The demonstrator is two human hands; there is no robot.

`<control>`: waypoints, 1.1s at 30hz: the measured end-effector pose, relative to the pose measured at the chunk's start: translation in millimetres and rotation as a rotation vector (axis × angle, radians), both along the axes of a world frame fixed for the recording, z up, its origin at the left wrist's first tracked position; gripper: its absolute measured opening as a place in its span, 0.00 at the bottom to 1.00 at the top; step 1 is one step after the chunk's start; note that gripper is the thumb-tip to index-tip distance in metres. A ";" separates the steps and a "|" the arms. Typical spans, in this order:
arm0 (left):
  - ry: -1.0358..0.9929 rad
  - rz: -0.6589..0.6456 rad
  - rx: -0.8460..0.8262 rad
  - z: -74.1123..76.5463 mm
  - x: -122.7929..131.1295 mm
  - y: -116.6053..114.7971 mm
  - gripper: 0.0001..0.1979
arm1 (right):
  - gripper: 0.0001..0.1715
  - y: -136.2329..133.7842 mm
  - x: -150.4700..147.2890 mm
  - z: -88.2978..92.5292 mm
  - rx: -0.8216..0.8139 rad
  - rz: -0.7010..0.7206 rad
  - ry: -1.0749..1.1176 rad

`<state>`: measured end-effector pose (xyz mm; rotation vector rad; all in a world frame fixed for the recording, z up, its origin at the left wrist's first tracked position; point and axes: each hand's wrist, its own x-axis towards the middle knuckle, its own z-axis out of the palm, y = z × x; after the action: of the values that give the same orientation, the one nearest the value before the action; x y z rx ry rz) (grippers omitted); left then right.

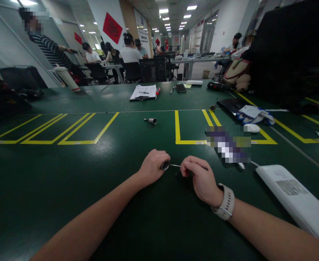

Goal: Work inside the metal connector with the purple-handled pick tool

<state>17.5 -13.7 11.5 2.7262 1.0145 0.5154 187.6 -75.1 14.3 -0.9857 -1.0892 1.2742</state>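
Note:
My left hand point(154, 165) is closed around a round, hollow metal part point(165, 165), whose open end faces right and toward me. In my right hand point(199, 172) is a thin metal rod-like tool point(176, 165), pinched between the fingers, with its tip reaching to the opening of that part. Most of the tool lies hidden in the fingers. A tiny ring point(176, 174) lies on the green tabletop point(137, 224) just below the tool. Beyond my hands sits a second metal piece point(152, 121) with a narrow shaft to its left.
A large white device point(292, 195) stands at the right, near my forearm. Behind it are a white mouse point(252, 128), gloves point(256, 115) and a small round metal part point(213, 108). Papers point(143, 92), a red screwdriver point(158, 92) and a phone point(180, 88) lie farther back. People sit beyond.

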 end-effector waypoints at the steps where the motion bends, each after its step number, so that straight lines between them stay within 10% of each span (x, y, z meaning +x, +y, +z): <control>1: -0.012 -0.003 -0.016 0.1 -0.2 0.2 0.05 | 0.13 1.0 -0.1 0.7 -0.030 -0.005 0.050; 8: -0.098 0.000 -0.113 -0.7 -1.4 2.5 0.04 | 0.10 6.2 -0.5 2.6 -0.191 0.013 0.311; 17: 0.034 -0.015 0.024 -0.2 -0.4 1.5 0.05 | 0.13 1.6 1.7 -1.1 -0.015 -0.011 -0.042; 33: -0.129 -0.034 -0.107 -1.5 -2.4 3.9 0.04 | 0.12 7.2 1.8 4.7 -0.138 -0.011 0.208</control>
<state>15.1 -9.8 10.1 2.5753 0.9349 0.6038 189.4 -68.0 19.0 -0.9359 -0.8437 1.4235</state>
